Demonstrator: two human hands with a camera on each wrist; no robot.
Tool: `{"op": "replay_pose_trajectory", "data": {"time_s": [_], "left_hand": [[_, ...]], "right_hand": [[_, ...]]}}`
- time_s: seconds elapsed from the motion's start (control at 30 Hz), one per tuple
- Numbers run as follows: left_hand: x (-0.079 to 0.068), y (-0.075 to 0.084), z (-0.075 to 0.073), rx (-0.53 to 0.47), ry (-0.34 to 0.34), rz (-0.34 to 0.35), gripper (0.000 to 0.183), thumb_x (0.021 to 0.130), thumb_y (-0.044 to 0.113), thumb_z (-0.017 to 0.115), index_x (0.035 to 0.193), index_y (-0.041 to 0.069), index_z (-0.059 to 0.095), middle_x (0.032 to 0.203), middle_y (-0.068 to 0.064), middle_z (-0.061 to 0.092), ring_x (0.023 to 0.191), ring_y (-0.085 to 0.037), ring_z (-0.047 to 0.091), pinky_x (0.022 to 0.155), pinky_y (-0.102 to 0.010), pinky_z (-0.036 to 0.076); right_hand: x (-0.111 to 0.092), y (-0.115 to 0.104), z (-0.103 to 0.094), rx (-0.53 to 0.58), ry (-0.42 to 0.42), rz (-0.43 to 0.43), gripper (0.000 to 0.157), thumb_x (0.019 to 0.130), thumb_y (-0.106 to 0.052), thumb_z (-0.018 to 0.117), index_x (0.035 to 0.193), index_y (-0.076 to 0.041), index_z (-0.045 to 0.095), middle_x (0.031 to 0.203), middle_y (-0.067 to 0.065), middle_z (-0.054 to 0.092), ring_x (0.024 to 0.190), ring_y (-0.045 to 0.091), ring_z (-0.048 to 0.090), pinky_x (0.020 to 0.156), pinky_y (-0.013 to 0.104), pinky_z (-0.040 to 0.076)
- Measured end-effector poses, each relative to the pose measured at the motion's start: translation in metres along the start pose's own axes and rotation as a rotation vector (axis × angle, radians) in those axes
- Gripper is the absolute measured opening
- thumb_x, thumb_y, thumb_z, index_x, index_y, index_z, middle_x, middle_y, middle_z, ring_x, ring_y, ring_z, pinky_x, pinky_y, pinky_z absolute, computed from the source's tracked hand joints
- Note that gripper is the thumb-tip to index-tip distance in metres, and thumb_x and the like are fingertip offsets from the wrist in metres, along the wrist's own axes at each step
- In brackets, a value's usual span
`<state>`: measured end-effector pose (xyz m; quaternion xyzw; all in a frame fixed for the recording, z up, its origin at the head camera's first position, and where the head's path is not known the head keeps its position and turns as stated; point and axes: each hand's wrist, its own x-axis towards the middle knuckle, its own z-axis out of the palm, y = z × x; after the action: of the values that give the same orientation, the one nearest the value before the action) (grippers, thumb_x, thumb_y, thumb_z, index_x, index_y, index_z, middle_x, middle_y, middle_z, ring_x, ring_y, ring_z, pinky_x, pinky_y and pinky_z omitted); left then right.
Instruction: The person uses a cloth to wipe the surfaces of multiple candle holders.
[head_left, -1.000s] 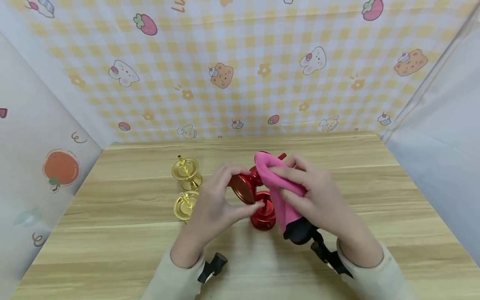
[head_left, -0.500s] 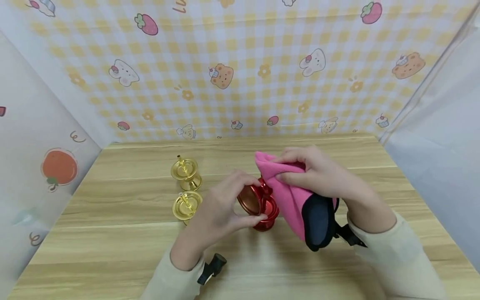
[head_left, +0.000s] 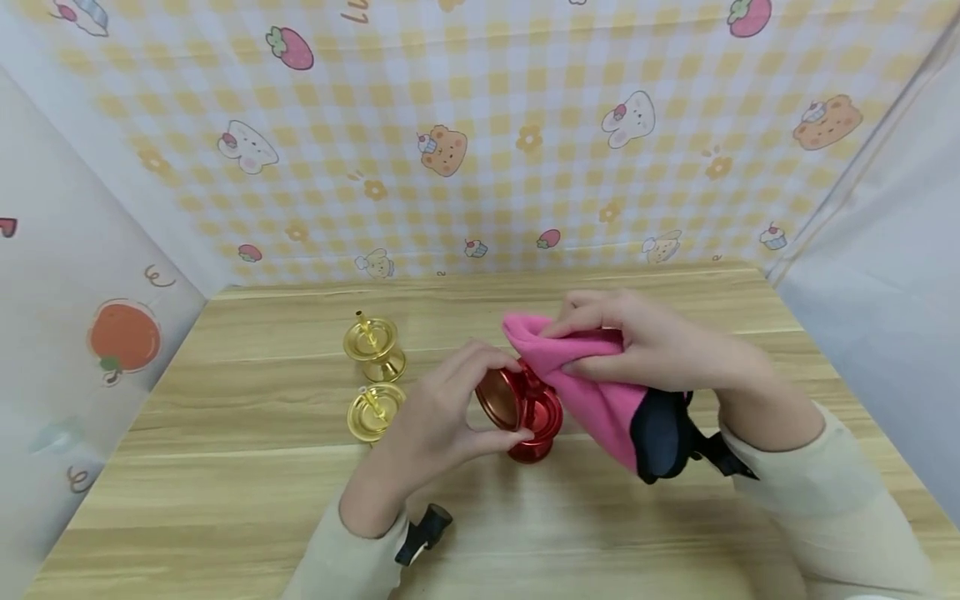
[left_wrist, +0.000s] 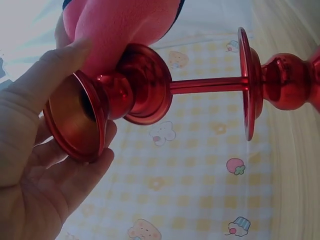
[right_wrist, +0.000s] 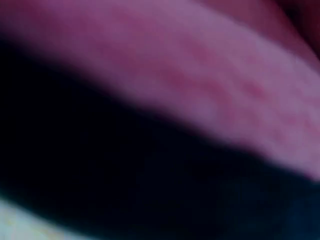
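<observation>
My left hand (head_left: 438, 417) grips a shiny red candle holder (head_left: 499, 398) by its flared base, tilted so the hollow brown underside faces left. My right hand (head_left: 630, 337) pinches a pink cloth (head_left: 592, 400) with a dark edge, laid against the held holder's upper part. The left wrist view shows the cloth (left_wrist: 125, 30) touching the stem beside the dish (left_wrist: 147, 85). Behind it, a second red candle holder (head_left: 531, 450) stands upright on the table, its thin spike (left_wrist: 207, 86) rising from the dish. Only blurred pink cloth (right_wrist: 200, 95) and something dark fill the right wrist view.
Two gold candle holders stand on the wooden table (head_left: 225, 467) to the left: one farther back (head_left: 382, 362), one nearer (head_left: 369, 423), partly behind my left hand. A checked yellow curtain (head_left: 487, 200) hangs behind the table's far edge.
My right hand and the cloth have shifted right, and the cloth's dark edge has swung outward. The held red candle holder has moved slightly right and down with my left hand.
</observation>
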<state>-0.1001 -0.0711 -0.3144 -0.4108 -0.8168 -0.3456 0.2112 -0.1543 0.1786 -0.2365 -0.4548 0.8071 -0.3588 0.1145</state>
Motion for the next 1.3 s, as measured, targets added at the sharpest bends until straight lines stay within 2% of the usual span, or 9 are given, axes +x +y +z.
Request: {"op": "replay_pose_trajectory", "data": {"time_s": [0.17,0.27,0.37,0.53,0.67,0.8,1.0,1.13,1.3], "left_hand": [[-0.001,0.000,0.000,-0.050,-0.058,-0.089,0.066,0.071,0.023,0.090,0.122,0.002,0.054,0.115,-0.005,0.065,0.101,-0.011,0.063,0.091,-0.020,0.055],[-0.001,-0.001,0.000,-0.096,-0.059,-0.108,0.071,0.068,0.023,0.092,0.123,0.002,0.051,0.116,-0.006,0.065,0.100,-0.012,0.065,0.090,-0.023,0.057],[-0.001,-0.001,0.000,-0.170,-0.044,-0.093,0.070,0.067,0.019,0.093,0.121,0.003,0.051,0.114,-0.006,0.064,0.098,-0.012,0.064,0.087,-0.024,0.058],[0.000,-0.002,0.000,-0.288,-0.015,-0.040,0.067,0.065,0.010,0.093,0.118,0.001,0.052,0.112,-0.008,0.064,0.098,-0.015,0.064,0.085,-0.025,0.059],[-0.001,-0.001,-0.001,-0.394,-0.011,-0.028,0.068,0.063,0.005,0.093,0.118,0.001,0.053,0.111,-0.011,0.063,0.101,-0.017,0.063,0.086,-0.028,0.060],[-0.002,0.002,-0.003,-0.519,0.004,0.001,0.070,0.060,0.000,0.093,0.116,0.000,0.052,0.112,-0.014,0.062,0.107,-0.018,0.062,0.088,-0.033,0.061],[0.000,0.004,-0.003,-0.592,0.030,0.103,0.069,0.059,-0.001,0.093,0.113,-0.004,0.051,0.109,-0.017,0.060,0.106,-0.023,0.062,0.088,-0.036,0.061],[0.001,0.005,-0.002,-0.579,0.024,0.138,0.070,0.060,0.001,0.094,0.114,-0.005,0.051,0.110,-0.018,0.061,0.106,-0.024,0.062,0.089,-0.035,0.061],[0.002,0.009,-0.001,-0.596,0.030,0.142,0.071,0.058,-0.001,0.094,0.114,-0.005,0.051,0.114,-0.019,0.055,0.110,-0.027,0.057,0.089,-0.036,0.061]], "right_hand": [[-0.007,-0.014,-0.013,-0.244,0.018,-0.068,0.032,0.089,0.001,0.066,0.107,-0.024,0.072,0.098,-0.006,0.058,0.077,0.006,0.050,0.063,0.022,0.047],[-0.006,-0.020,-0.020,-0.437,0.062,-0.083,0.033,0.087,-0.002,0.071,0.107,-0.027,0.073,0.107,-0.007,0.061,0.080,0.006,0.051,0.063,0.022,0.046],[-0.003,-0.020,-0.025,-0.559,0.054,-0.089,0.030,0.087,-0.012,0.076,0.107,-0.035,0.074,0.116,-0.012,0.065,0.086,0.005,0.049,0.066,0.028,0.040],[0.004,-0.016,-0.028,-0.613,0.008,-0.160,0.034,0.085,-0.018,0.078,0.106,-0.045,0.074,0.119,-0.020,0.067,0.088,0.005,0.039,0.071,0.041,0.023],[0.011,-0.012,-0.025,-0.626,0.017,-0.276,0.038,0.083,-0.008,0.078,0.098,-0.043,0.076,0.114,-0.019,0.070,0.095,0.009,0.043,0.077,0.053,0.025],[0.016,-0.006,-0.023,-0.513,0.017,-0.367,0.041,0.079,-0.001,0.078,0.091,-0.039,0.078,0.112,-0.015,0.072,0.101,0.011,0.045,0.079,0.050,0.024],[0.018,0.017,-0.020,-0.125,-0.058,-0.496,0.045,0.077,0.016,0.071,0.096,-0.024,0.080,0.114,0.000,0.074,0.107,0.014,0.049,0.094,0.033,0.038],[0.014,0.030,-0.015,0.055,-0.112,-0.467,0.044,0.084,0.018,0.062,0.100,-0.019,0.079,0.119,0.001,0.071,0.112,0.017,0.051,0.101,0.028,0.043],[0.010,0.043,-0.006,0.252,-0.145,-0.408,0.047,0.088,0.019,0.056,0.106,-0.018,0.078,0.124,0.000,0.069,0.117,0.021,0.051,0.105,0.033,0.043]]}}
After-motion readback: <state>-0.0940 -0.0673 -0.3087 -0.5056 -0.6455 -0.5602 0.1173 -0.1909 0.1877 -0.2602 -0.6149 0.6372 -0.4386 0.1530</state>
